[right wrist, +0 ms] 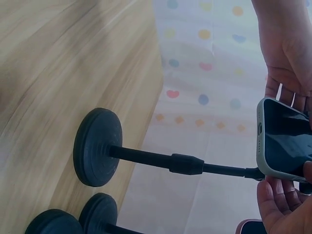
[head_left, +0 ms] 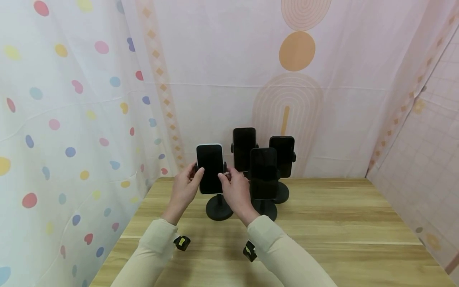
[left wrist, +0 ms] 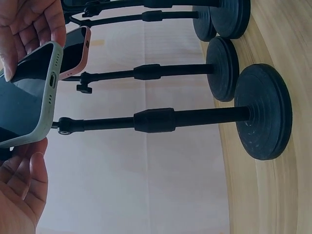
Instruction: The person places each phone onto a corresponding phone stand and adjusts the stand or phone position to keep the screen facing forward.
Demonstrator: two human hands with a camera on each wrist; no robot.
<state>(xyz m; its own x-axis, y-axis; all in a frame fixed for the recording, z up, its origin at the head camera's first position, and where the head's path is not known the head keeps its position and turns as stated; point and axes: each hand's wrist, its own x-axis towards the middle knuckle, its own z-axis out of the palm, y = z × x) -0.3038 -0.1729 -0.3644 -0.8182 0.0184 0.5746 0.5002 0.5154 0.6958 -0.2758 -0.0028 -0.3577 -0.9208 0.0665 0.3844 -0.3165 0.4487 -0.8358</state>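
A smartphone (head_left: 210,169) with a pale frame and dark screen stands upright in the clamp of a black phone stand (head_left: 218,210). My left hand (head_left: 185,186) grips its left side, thumb at the screen's edge and fingers behind. From the right, my right hand (head_left: 237,192) holds the opposite side in the same way, beside the clamp arm (head_left: 224,167). In the left wrist view the phone's lower edge (left wrist: 48,105) with its charging port faces the camera. The stand's thin pole (right wrist: 185,164) and round base show in the right wrist view.
Several more phones stand in black holders close by on the right: a front one (head_left: 263,173), a rear one (head_left: 244,149) and one at the far right (head_left: 285,156). They rest on a wooden table (head_left: 344,223). A dotted curtain (head_left: 79,119) hangs at the left.
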